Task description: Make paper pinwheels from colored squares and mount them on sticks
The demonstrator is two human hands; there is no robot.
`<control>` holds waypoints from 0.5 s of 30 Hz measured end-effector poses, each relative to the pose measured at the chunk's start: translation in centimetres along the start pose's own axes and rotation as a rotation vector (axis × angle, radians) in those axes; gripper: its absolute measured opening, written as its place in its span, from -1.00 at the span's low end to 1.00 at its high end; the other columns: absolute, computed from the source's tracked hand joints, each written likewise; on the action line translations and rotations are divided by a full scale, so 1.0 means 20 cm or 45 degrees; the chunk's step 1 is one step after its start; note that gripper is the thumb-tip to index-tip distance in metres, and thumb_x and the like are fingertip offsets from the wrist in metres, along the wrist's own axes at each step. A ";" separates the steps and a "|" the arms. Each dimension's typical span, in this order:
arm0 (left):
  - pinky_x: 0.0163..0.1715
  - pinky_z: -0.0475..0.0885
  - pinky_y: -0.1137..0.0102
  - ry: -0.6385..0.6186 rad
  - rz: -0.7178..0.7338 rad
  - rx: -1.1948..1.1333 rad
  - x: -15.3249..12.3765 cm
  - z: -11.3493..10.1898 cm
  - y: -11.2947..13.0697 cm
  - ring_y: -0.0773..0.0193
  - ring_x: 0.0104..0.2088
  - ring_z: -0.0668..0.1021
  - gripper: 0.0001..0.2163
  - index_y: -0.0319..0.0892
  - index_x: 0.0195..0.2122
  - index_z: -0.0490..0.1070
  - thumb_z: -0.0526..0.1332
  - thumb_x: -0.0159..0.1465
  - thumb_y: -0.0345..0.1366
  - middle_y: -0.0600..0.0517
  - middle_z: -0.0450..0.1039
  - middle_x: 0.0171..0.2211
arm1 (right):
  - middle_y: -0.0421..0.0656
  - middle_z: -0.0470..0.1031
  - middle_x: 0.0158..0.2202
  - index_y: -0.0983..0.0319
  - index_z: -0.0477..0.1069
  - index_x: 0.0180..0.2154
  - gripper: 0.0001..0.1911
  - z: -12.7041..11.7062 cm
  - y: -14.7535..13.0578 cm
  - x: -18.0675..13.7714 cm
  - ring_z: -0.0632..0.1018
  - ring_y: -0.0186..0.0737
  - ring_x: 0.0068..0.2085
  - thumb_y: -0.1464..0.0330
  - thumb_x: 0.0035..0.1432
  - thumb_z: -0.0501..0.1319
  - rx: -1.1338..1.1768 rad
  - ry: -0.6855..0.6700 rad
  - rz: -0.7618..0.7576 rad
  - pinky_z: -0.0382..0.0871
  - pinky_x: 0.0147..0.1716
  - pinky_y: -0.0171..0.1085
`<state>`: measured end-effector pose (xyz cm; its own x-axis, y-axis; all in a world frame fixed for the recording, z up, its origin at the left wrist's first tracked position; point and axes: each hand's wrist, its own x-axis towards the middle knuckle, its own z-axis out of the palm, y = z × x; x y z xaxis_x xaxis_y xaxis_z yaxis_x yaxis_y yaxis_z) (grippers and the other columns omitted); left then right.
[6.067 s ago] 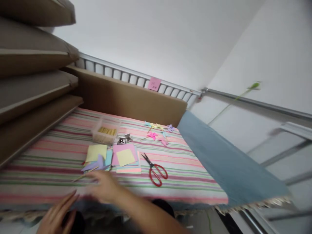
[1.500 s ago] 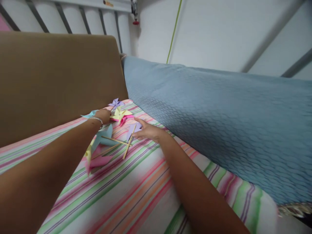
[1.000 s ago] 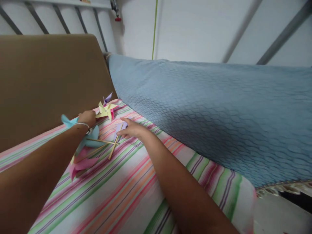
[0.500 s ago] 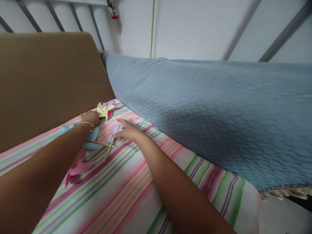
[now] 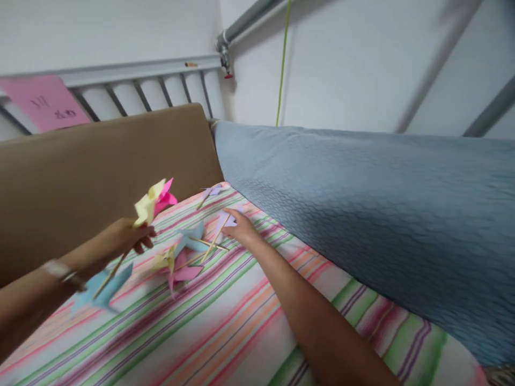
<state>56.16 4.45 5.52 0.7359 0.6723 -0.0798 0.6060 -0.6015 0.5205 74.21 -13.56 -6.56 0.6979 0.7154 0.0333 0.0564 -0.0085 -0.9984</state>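
My left hand (image 5: 134, 236) is raised over the bed's left side, its fingers closed around the sticks of a pale yellow pinwheel (image 5: 147, 206) and a bright pink pinwheel (image 5: 166, 197). A stick slants down below that hand across a light blue pinwheel (image 5: 107, 292). On the striped sheet, my right hand (image 5: 240, 226) has its thumb and finger closed at a lavender pinwheel (image 5: 222, 221) on a thin stick. Left of it lie another blue pinwheel (image 5: 195, 236), a pink one (image 5: 185, 273) and a yellow one (image 5: 164, 261), their sticks crossing.
Another lavender pinwheel (image 5: 212, 191) lies in the far corner of the striped sheet (image 5: 225, 332). A brown padded board (image 5: 80, 161) stands behind, and a blue quilted cover (image 5: 341, 203) rises on the right. Pink paper (image 5: 46, 104) rests against the white radiator (image 5: 120, 96).
My left hand has lifted the yellow and pink pinwheels off the sheet and drawn them left. My right hand stays by the lavender pinwheel, fingers now closer together. The view has tilted up and left.
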 end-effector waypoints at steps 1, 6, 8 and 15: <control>-0.54 0.35 0.43 -0.037 -0.143 -0.216 -0.11 -0.01 -0.05 0.33 -0.65 0.43 -0.82 -0.31 -0.42 0.42 0.16 0.18 -0.27 0.03 0.48 -0.61 | -0.27 0.42 -0.39 0.14 0.24 0.12 -0.34 0.01 -0.02 -0.01 0.45 -0.37 -0.43 0.53 -0.07 0.23 -0.003 -0.010 -0.046 0.38 -0.40 -0.39; -0.37 0.50 0.25 -0.201 -0.574 -0.966 -0.48 0.10 -0.25 0.08 -0.36 0.59 -0.70 -0.26 -0.31 0.45 0.29 0.07 -0.10 -0.14 0.55 -0.26 | -0.19 0.47 -0.17 0.13 0.29 0.08 -0.36 0.14 -0.05 -0.03 0.47 -0.21 -0.16 0.45 -0.10 0.30 -0.107 -0.067 -0.132 0.33 -0.09 -0.22; -0.31 0.51 0.24 -0.216 -0.630 -1.208 -0.49 0.20 -0.29 0.07 -0.34 0.59 -0.73 -0.26 -0.32 0.44 0.34 0.04 -0.19 -0.15 0.54 -0.29 | -0.13 0.42 -0.03 0.14 0.25 0.12 -0.31 0.23 -0.02 -0.01 0.42 -0.14 -0.02 0.41 -0.11 0.32 -0.145 -0.059 -0.095 0.26 0.00 -0.18; -0.49 0.47 0.35 -0.023 -0.518 -1.699 -0.32 0.39 -0.30 0.28 -0.60 0.51 -0.87 -0.23 -0.29 0.44 0.23 0.15 -0.33 0.04 0.45 -0.57 | -0.14 0.51 -0.27 0.15 0.27 0.07 -0.40 0.54 0.02 0.01 0.54 -0.21 -0.39 0.35 -0.06 0.29 -0.066 -0.238 0.212 0.42 -0.51 -0.29</control>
<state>50.12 0.35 -3.80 0.5897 0.6870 -0.4247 0.0412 0.4996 0.8653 66.71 -5.81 -7.50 0.5564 0.8181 -0.1453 -0.0084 -0.1693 -0.9855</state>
